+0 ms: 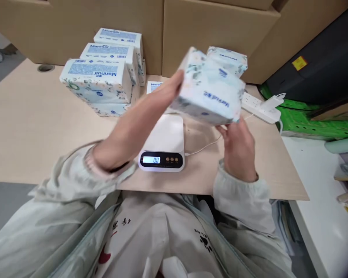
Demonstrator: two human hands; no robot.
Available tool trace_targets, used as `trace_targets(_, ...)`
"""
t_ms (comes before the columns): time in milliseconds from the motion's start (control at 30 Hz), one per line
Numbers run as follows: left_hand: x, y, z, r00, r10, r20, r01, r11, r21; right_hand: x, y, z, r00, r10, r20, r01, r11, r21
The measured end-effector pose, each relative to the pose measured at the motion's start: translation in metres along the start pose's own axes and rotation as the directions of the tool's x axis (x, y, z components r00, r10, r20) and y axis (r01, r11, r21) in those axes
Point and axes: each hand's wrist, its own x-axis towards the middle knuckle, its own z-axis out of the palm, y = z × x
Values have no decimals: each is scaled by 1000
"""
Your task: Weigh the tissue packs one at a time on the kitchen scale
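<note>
Between both hands a tissue pack (211, 90) is held tilted above the table, to the right of a white digital scale (165, 133). My left hand (174, 87) is closed against the pack's left side, its fingers mostly hidden behind it. My right hand (239, 143) grips the lower right corner from below. The scale's lit display reads 0.0, and its plate shows partly beneath my left forearm. Just behind the scale lies another tissue pack (153, 86), largely covered by my arm.
Several stacked tissue packs (98, 81) stand at the back left. One more pack (227, 60) is at the back right. Cardboard boxes (104, 15) line the table's rear. A power strip (259, 108) lies at the right edge, and a thin white cable (204, 148) runs from the scale.
</note>
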Motion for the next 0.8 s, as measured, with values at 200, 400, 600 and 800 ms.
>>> trace_targets(200, -92, -1, -42, 966, -168, -196, 171, 985, -3, -42, -2, 46, 961, 96, 258, -69, 991, -113)
trace_targets(400, -91, -58, -74, 924, -170, -344, 175, 984, -15, -47, 29, 46, 992, 43, 115, -19, 980, -200)
trace_targets(600, -88, -80, -92, 816, 5, -578, 61, 994, 93, -49, 38, 41, 900, -52, -434, -14, 989, -147)
trace_targets(800, -91, -81, -93, 820, -26, -572, 78, 995, 65, -48, 38, 44, 899, -7, -437, -50, 992, -119)
